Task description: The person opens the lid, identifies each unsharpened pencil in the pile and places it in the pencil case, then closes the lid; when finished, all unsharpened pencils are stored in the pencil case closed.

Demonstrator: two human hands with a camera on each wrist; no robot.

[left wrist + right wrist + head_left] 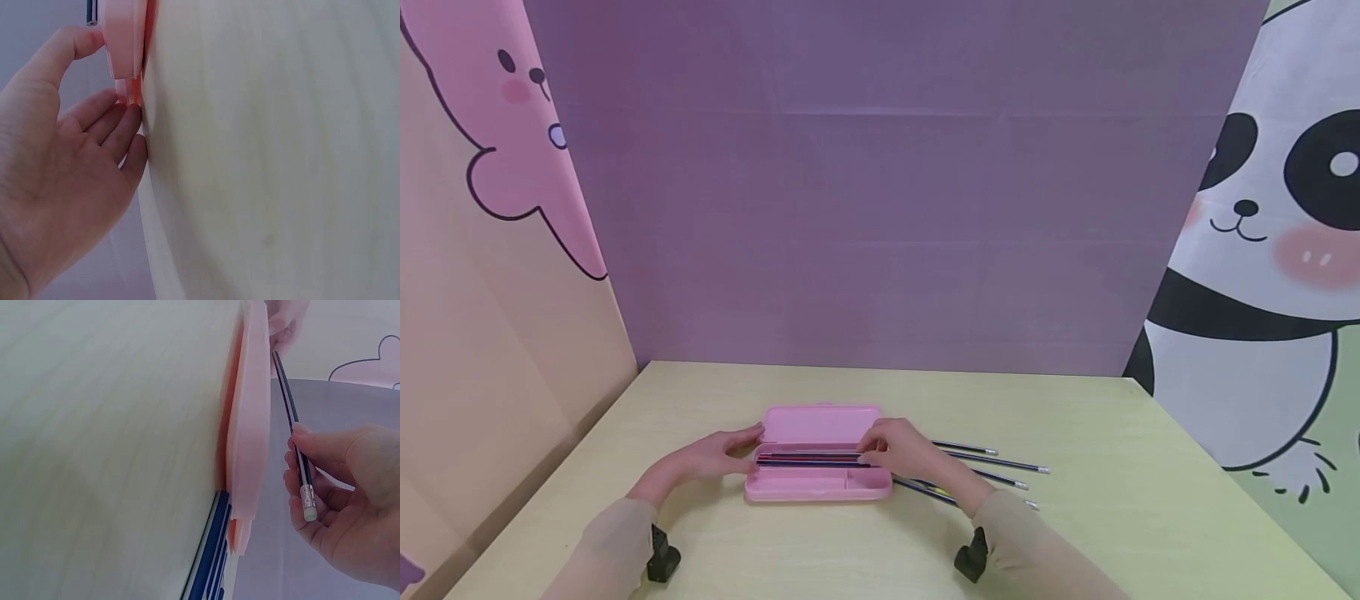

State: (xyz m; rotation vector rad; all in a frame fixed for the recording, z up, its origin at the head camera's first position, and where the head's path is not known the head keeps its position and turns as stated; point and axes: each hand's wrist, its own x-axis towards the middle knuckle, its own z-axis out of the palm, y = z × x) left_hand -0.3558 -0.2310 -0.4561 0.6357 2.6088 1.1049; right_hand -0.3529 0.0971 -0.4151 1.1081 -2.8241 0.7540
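Observation:
A pink pencil case [797, 485] lies open on the table, its lid [822, 424] folded back away from me. Dark pencils lie lengthwise over its tray. My left hand [711, 454] is at the case's left end; in the left wrist view the thumb touches the tray's end and the loosely extended fingers reach the lid. My right hand [898, 447] is over the right end of the case. Between thumb and fingers it pinches a dark striped pencil [286, 394] with a white eraser, held above the case and pointing left.
Several loose dark pencils [1011, 464] lie fanned out on the table [1112, 517] right of the case, some partly behind my right forearm. A purple panel [880, 208] rises at the table's back edge, with cartoon-printed walls on both sides.

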